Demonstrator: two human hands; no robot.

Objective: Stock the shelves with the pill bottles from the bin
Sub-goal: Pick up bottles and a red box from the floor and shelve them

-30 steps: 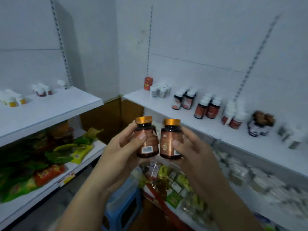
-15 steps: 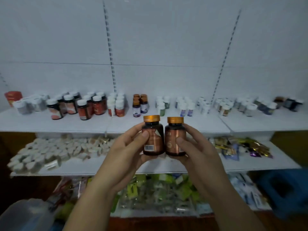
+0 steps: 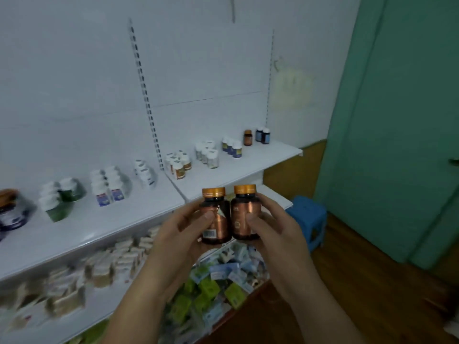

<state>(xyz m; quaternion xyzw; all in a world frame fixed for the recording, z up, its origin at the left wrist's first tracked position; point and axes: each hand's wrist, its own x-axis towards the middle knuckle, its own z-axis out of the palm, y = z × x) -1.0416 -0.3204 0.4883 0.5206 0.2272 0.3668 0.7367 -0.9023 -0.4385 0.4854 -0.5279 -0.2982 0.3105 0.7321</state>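
While the shelf (image 3: 260, 157) beyond my hands already carries rows of bottles (image 3: 208, 155), two are not yet placed, so I judge the stocking well along but unfinished; the bin is out of view. Right of my right hand (image 3: 275, 232) stands a stool (image 3: 308, 214), clear of the reach. My left hand (image 3: 178, 239) grips the left bottle (image 3: 221, 224), my right hand the right bottle (image 3: 239, 227), upright, side by side.

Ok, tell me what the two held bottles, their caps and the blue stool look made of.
Bottles: dark amber plastic or glass, unclear which; glossy coppery labels catch light. Caps: gold, ridged, metallic sheen, probably coated plastic. Stool: blue moulded plastic, smooth, matte.
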